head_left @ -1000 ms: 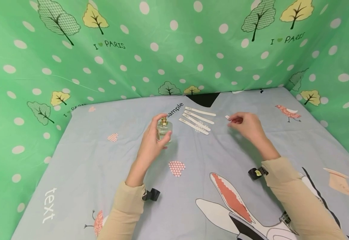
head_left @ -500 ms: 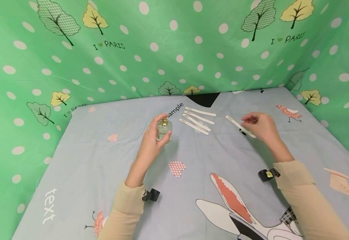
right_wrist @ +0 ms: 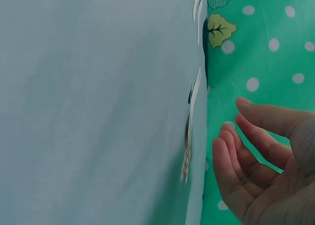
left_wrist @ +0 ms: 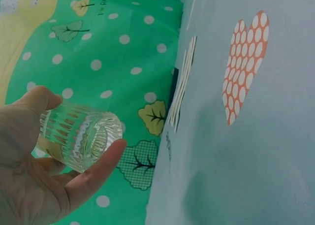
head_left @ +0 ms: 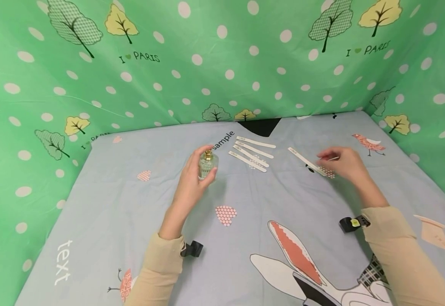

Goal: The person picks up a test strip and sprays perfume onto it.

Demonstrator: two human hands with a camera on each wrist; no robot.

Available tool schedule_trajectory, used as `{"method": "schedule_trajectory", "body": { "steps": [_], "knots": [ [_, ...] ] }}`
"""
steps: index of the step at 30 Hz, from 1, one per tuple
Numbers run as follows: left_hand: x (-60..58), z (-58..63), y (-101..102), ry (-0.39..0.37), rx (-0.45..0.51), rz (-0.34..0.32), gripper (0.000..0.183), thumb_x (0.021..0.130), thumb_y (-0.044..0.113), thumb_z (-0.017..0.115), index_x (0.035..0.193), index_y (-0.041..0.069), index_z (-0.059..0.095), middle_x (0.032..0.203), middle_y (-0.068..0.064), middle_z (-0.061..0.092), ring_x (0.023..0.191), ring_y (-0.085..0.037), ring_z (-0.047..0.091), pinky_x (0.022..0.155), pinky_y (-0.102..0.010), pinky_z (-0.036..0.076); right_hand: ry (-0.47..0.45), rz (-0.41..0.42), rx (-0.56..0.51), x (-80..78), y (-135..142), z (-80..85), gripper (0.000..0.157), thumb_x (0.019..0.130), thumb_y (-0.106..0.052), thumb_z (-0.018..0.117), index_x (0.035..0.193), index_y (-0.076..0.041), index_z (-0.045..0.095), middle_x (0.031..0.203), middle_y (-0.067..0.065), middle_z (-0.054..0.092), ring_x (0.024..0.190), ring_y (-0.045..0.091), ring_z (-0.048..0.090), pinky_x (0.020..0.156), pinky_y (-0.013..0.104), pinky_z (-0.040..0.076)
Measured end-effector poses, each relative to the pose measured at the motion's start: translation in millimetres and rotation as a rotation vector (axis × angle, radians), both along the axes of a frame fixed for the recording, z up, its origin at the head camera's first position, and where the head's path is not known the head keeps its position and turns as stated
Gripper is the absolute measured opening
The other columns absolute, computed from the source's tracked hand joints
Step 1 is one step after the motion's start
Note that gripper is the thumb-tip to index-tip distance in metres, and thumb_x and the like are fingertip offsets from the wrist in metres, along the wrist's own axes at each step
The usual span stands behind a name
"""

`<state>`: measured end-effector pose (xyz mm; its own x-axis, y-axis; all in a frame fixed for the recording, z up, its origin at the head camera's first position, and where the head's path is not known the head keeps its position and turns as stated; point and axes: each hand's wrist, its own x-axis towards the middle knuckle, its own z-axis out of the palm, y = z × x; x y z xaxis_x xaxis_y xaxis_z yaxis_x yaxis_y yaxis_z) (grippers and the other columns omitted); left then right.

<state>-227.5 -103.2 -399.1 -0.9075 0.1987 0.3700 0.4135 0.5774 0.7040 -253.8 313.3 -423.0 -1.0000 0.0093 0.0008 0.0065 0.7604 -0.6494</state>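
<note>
My left hand (head_left: 192, 182) holds a clear glass perfume bottle (head_left: 209, 165) with a gold spray neck, raised above the table. In the left wrist view the ribbed bottle (left_wrist: 81, 136) sits between thumb and fingers, its base toward the camera. My right hand (head_left: 342, 163) hovers beside a single white paper test strip (head_left: 302, 159) that lies on the cloth. The right wrist view shows the fingers loosely bent, holding nothing, apart from the strip (right_wrist: 193, 116). Several more white strips (head_left: 251, 154) with small print at one end lie fanned out between the hands.
A pale blue printed cloth (head_left: 130, 212) covers the table, with hearts, a rabbit and lettering on it. Green dotted fabric (head_left: 222, 63) hangs behind and at both sides. A black camera (head_left: 348, 224) is strapped to the right wrist, another (head_left: 194, 249) to the left.
My right hand has let go of the white test strip, leaving it on the cloth, and moved to the right. The left hand with the bottle has hardly moved.
</note>
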Motion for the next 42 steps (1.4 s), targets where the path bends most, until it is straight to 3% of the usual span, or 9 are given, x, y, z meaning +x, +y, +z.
{"method": "schedule_trajectory", "body": {
  "steps": [14,19,27,34,42],
  "knots": [
    [1.1,-0.8,-2,-0.018,-0.021,-0.003,0.061,0.092,0.013,0.068,0.147,0.022,0.041,0.146,-0.009,0.051,0.119,-0.030,0.056,0.099,-0.052,0.054,-0.195,0.044,-0.061,-0.4,15,-5.7,0.040,0.091,-0.023,0.072,0.119,0.006,0.064,0.091,0.004,0.069,0.069,-0.001,0.061,0.062,0.019,0.053],
    [1.3,0.4,-2,-0.024,-0.037,-0.001,0.062,0.092,0.015,0.068,0.147,0.023,0.041,0.145,-0.010,0.052,0.117,-0.031,0.057,0.098,-0.052,0.055,-0.235,0.062,-0.022,-1.1,17,-9.0,0.043,0.090,-0.025,0.074,0.117,0.006,0.064,0.090,0.004,0.068,0.070,0.004,0.060,0.061,0.021,0.050],
    [1.0,1.4,-2,-0.017,-0.046,-0.003,0.061,0.092,0.015,0.068,0.147,0.023,0.041,0.146,-0.011,0.052,0.126,-0.033,0.055,0.106,-0.055,0.050,-0.248,0.093,0.069,-6.1,12,-8.7,0.036,0.087,-0.024,0.076,0.106,0.004,0.068,0.081,0.002,0.065,0.072,0.014,0.054,0.059,0.024,0.046],
    [0.1,0.0,-2,-0.005,-0.041,-0.017,0.061,0.092,0.013,0.069,0.146,0.021,0.041,0.145,-0.011,0.053,0.125,-0.032,0.056,0.106,-0.053,0.050,-0.277,0.077,0.050,-7.3,12,-8.8,0.030,0.087,-0.018,0.074,0.103,0.006,0.067,0.078,0.002,0.066,0.071,0.014,0.056,0.059,0.024,0.048],
    [0.7,-1.0,-1,-0.001,-0.038,-0.025,0.061,0.092,0.013,0.068,0.146,0.018,0.042,0.146,-0.012,0.052,0.127,-0.033,0.055,0.107,-0.053,0.050,-0.249,0.078,0.012,-4.0,10,-9.5,0.028,0.089,-0.017,0.073,0.103,0.006,0.066,0.081,0.004,0.067,0.071,0.011,0.058,0.059,0.023,0.050]
  ]
}}
